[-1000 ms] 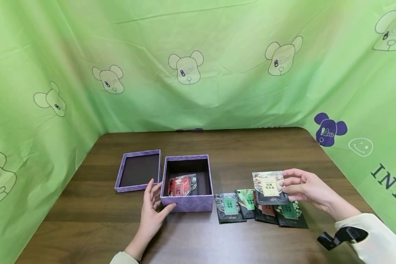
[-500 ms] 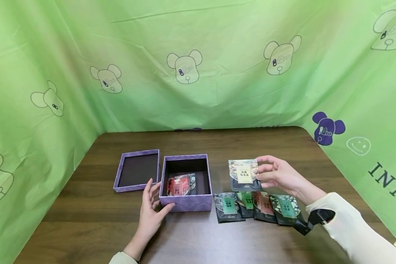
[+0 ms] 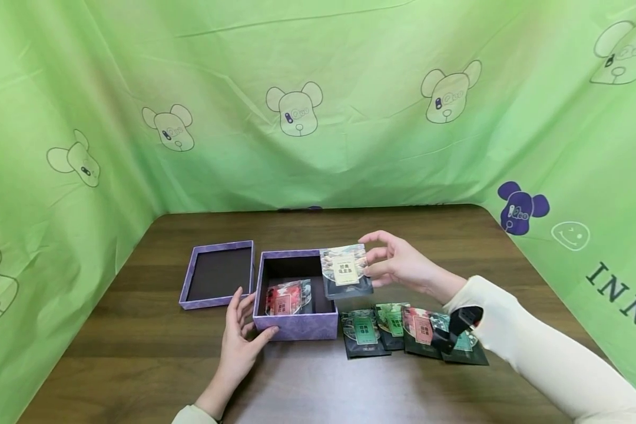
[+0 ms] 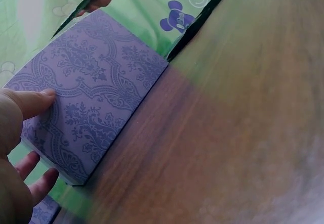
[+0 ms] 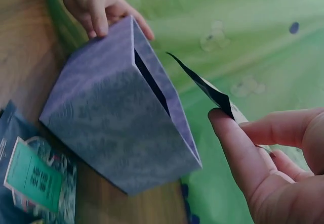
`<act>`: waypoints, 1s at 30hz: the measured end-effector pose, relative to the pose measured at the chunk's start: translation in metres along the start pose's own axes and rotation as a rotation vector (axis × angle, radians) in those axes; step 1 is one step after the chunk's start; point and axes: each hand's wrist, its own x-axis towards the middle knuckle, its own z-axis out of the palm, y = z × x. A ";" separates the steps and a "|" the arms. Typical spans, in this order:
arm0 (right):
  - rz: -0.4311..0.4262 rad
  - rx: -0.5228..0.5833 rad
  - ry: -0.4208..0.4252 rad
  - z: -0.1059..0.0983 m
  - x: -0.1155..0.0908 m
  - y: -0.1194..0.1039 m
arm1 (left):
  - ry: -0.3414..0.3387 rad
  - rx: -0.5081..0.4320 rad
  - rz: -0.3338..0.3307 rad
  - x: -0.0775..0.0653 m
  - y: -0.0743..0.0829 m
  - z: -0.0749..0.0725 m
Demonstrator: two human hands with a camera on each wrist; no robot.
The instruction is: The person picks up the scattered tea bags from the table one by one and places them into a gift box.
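My right hand (image 3: 397,263) pinches a cream-labelled tea sachet (image 3: 345,270) by its right edge, thumb and fingers on opposite faces. It overlaps the right part of the purple box (image 3: 297,327) in the head view; the right wrist view shows the sachet (image 5: 200,82) edge-on, apart from the rim. At the box's front left corner my left hand (image 3: 238,341) grips the walls, its thumb (image 4: 38,102) flat against the patterned front. Inside the box lies a red-labelled tea sachet (image 3: 285,299) over a darker one, toward the left.
Left of the box, the purple lid (image 3: 217,275) lies with its dark inside up. Right of it, a row of tea sachets (image 3: 364,334) overlaps on the wooden table (image 3: 307,383), partly under my right wrist camera (image 3: 458,327). A green curtain (image 3: 297,171) hangs behind.
My right hand has carried the cream-labelled tea sachet left and up, from over the row of sachets to over the box's right side. My left hand stays at the box corner.
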 end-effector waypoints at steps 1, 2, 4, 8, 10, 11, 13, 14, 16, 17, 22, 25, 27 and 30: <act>0.001 0.004 -0.002 0.004 0.003 0.000 | 0.000 0.001 0.000 0.000 0.000 0.000; 0.001 0.010 -0.003 0.007 0.006 -0.001 | 0.001 0.002 -0.002 0.000 0.000 0.000; 0.000 0.015 -0.004 0.013 0.012 -0.001 | -0.002 0.009 -0.010 0.000 0.001 0.000; 0.001 0.028 -0.006 0.024 0.023 0.000 | -0.005 0.025 -0.025 -0.001 0.002 0.000; 0.006 0.035 -0.007 0.030 0.028 0.000 | -0.003 0.029 -0.030 -0.002 0.002 0.001; 0.013 0.041 -0.007 0.033 0.031 0.000 | -0.002 0.028 -0.032 -0.003 0.002 0.001; 0.025 0.045 -0.008 0.039 0.034 0.000 | 0.001 0.021 -0.035 -0.004 0.002 0.001; 0.035 0.045 -0.006 0.042 0.037 0.001 | 0.002 0.017 -0.035 -0.004 0.002 0.001; 0.056 0.044 0.000 0.047 0.040 0.001 | 0.003 0.007 -0.033 -0.005 0.002 0.002; 0.067 0.041 0.002 0.050 0.042 0.001 | 0.004 0.003 -0.030 -0.005 0.002 0.002; 0.108 0.011 -0.009 0.066 0.051 0.001 | 0.003 0.001 -0.026 -0.005 0.003 0.002; 0.133 -0.008 -0.028 0.074 0.057 0.002 | 0.003 0.012 -0.025 -0.005 0.004 0.002; 0.147 -0.020 -0.042 0.079 0.061 0.004 | 0.002 0.013 -0.026 -0.004 0.004 0.002; 0.169 -0.042 -0.056 0.085 0.066 0.006 | -0.001 0.011 -0.024 -0.002 0.005 0.002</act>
